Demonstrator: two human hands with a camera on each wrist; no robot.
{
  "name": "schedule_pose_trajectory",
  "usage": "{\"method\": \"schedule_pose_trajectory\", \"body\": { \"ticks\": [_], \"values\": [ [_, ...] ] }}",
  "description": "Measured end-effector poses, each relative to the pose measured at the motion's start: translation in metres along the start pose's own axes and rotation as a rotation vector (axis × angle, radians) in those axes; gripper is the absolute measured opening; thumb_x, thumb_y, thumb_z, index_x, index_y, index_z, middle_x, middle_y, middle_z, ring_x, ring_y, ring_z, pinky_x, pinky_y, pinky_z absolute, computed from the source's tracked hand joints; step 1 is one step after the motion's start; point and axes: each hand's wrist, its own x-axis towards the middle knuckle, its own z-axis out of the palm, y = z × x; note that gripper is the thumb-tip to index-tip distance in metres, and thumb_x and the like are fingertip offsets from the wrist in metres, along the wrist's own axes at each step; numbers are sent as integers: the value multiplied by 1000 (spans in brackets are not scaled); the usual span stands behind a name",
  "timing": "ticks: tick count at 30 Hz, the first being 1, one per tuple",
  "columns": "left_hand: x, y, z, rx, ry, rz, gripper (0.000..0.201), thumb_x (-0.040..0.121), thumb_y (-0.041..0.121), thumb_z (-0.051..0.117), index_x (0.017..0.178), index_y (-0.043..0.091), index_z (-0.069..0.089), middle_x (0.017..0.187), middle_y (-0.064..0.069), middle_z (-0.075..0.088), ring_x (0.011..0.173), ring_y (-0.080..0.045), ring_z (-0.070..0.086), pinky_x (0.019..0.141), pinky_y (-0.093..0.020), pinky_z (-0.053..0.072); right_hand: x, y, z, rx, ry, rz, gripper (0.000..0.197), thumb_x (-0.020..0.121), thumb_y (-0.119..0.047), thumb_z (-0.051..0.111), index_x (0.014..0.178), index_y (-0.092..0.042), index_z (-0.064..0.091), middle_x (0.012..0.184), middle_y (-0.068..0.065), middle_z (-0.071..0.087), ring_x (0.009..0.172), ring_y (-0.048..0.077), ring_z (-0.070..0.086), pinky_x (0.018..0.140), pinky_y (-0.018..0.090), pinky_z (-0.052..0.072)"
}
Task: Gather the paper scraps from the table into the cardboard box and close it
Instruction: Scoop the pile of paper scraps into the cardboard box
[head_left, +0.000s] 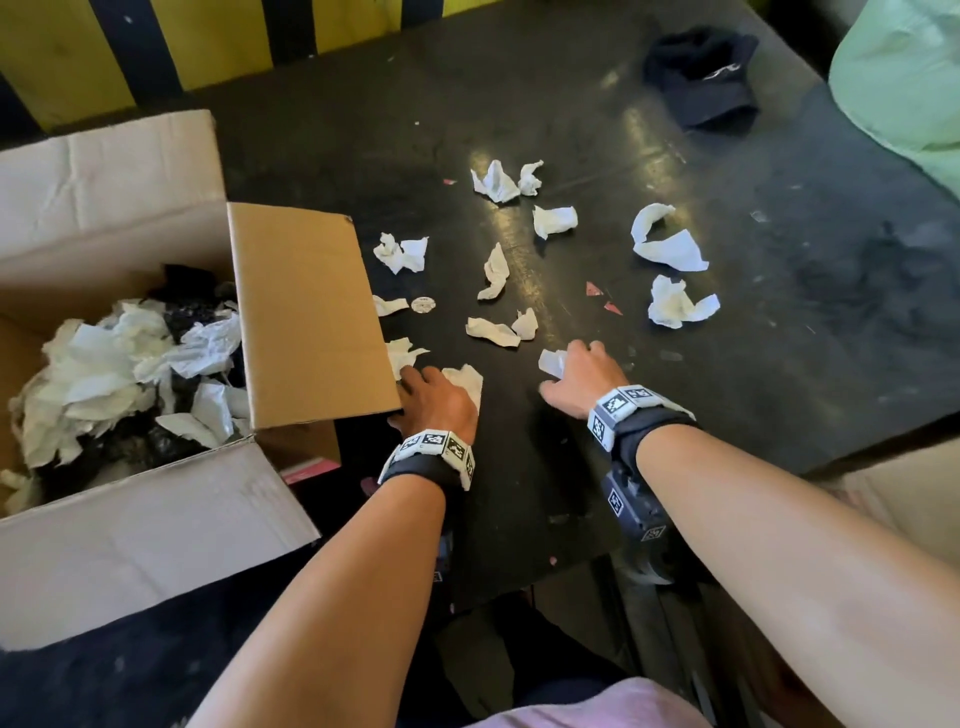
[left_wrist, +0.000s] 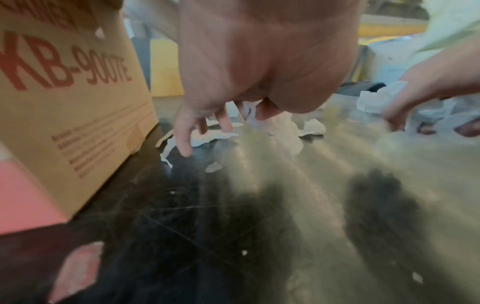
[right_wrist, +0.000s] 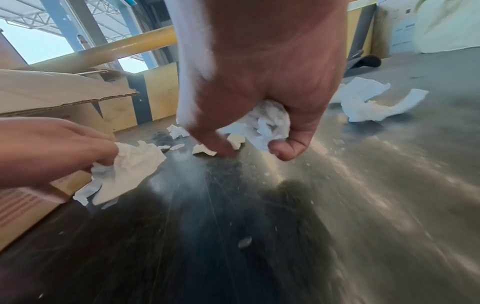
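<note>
Paper scraps (head_left: 493, 273) strewn on table (head_left: 779, 322) | right hand (head_left: 582, 382) clutches a wad (right_wrist: 267, 123) | left hand (head_left: 436, 400) grips a crumpled scrap (right_wrist: 130, 164)

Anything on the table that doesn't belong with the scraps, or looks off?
A black cap lies at the table's far right corner, apart from the white paper scraps. Small red bits sit among them. The cardboard box is open and well filled.
</note>
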Motion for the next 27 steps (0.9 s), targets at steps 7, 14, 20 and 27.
{"method": "schedule_pose_trajectory", "body": {
  "ticks": [7, 14, 20, 27],
  "values": [
    [11, -11, 5, -112, 95, -88, 78, 92, 69, 41, 143, 10, 30, 160, -11, 19, 147, -40, 21, 114, -69, 10, 32, -32, -10, 30, 92, -96, 79, 88, -75, 39, 127, -9, 57, 135, 18, 47, 115, 38, 56, 90, 44, 47],
    [48, -14, 12, -350, 148, -42, 81, 95, 60, 52, 151, 12, 19, 158, -22, 22, 144, -42, 25, 117, -52, 25, 82, -73, -8, -123, 209, -297, 75, 77, -73, 63, 120, -13, 54, 128, 13, 39, 113, 36, 47, 94, 45, 46],
    [66, -7, 9, -384, 167, -42, 73, 101, 51, 49, 153, 11, 18, 158, -22, 18, 145, -38, 21, 118, -46, 18, 127, -91, -16, -301, 59, -389, 102, 58, -69, 81, 132, -10, 42, 143, 14, 22, 134, 45, 26, 108, 55, 39],
    [77, -21, 28, -357, 87, 38, 43, 107, 5, 34, 146, -11, 27, 149, -33, 31, 137, -46, 33, 96, -2, 32, 133, -88, -6, -362, -30, -499, 72, 75, -35, 78, 131, -2, 45, 145, 13, 34, 133, 43, 32, 105, 51, 40]
  ]
}}
